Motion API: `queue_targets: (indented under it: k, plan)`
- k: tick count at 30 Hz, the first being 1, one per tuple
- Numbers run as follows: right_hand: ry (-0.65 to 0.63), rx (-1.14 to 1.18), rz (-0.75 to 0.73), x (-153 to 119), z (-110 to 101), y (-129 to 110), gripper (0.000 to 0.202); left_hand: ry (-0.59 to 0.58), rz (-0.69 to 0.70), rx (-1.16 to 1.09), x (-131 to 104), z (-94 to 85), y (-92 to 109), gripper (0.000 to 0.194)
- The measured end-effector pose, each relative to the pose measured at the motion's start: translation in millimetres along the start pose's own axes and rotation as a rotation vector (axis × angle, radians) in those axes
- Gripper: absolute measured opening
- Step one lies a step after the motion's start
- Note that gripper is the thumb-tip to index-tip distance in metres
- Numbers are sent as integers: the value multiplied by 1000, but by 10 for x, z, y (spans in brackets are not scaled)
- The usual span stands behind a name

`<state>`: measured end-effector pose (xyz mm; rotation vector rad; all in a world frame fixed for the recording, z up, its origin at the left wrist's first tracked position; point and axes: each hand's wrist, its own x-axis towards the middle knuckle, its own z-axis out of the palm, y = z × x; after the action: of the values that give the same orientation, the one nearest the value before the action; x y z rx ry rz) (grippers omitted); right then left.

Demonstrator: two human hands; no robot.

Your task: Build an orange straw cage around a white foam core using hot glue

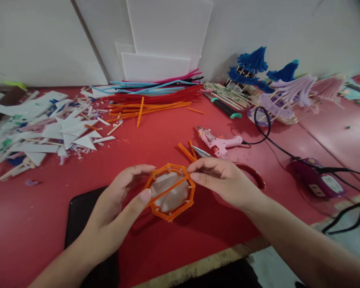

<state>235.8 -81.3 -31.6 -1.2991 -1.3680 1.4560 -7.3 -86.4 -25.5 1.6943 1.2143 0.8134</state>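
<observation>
Above the red table, an octagonal frame (pixel 182 208) edged in orange pipe cleaner is held up, with short wooden stick ends around its inside and a pale surface within. My left hand (pixel 117 208) grips its left side, thumb in front and fingers behind. An orange pipe cleaner strip (pixel 171 187) runs diagonally across the opening. Its upper right end is pinched between the thumb and forefinger of my right hand (pixel 216 176), at the frame's edge; its lower left end lies by my left thumb. Scissors (pixel 201 151) and short orange pieces (pixel 186 152) lie just behind my right hand.
A pink glue gun (pixel 220 143) trails a black cable to a purple power block (pixel 321 180). White scraps (pixel 69 130) heap at left; pipe cleaners (pixel 159 94), a cutter (pixel 225 107) and small blue and lilac roofed models (pixel 294 88) stand behind. A black phone-like slab (pixel 78 212) lies under my left arm.
</observation>
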Motion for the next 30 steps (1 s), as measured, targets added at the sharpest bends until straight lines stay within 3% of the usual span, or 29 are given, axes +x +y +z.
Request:
queue_targets:
  k: [5, 9, 14, 21, 30]
  plan:
    - [-10, 26, 4, 14, 68, 16, 17, 81, -86, 38, 18, -16, -1, 31]
    - [24, 23, -60, -10, 97, -20, 16, 34, -200, -7, 30, -7, -9, 30]
    - [-35, 28, -80, -16, 136, -38, 15, 25, -117, -5, 59, 40, 31, 24]
    - [-160, 195, -34, 5, 263, -23, 16, -262, -162, -68, 52, 65, 36, 32]
    - [-209, 181, -4, -7, 301, -30, 16, -327, -163, -39, -1, 80, 14, 31]
